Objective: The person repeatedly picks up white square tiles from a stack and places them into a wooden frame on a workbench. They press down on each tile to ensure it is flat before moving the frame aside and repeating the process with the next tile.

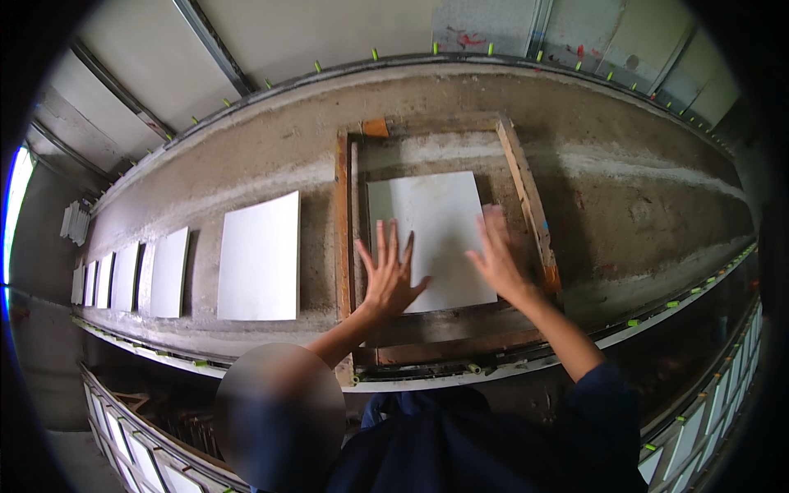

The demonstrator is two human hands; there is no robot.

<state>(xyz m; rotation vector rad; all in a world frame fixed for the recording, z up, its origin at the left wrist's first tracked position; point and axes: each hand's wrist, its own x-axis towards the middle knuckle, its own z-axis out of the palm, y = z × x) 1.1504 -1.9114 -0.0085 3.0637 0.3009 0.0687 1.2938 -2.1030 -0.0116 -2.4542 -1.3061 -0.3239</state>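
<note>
A white rectangular sheet (444, 214) lies flat on the long brown-grey table, inside a wooden frame (343, 205). My left hand (389, 278) is over the sheet's left part, fingers spread and pointing away from me. At the sheet's right edge is my right hand (496, 256), its fingers stretched out and a little smeared by motion. Neither hand grips anything. Whether the palms press on the sheet or hover just above it, I cannot tell. The frame's wooden sides surround the sheet, with table surface showing between them.
More white sheets (260, 259) lie in a row along the table (649, 214) to the left. Small yellow-green pegs (436, 48) line its far and near edges. Another table (715, 403) with white sheets stands behind me. A pale panelled wall (329, 33) rises beyond.
</note>
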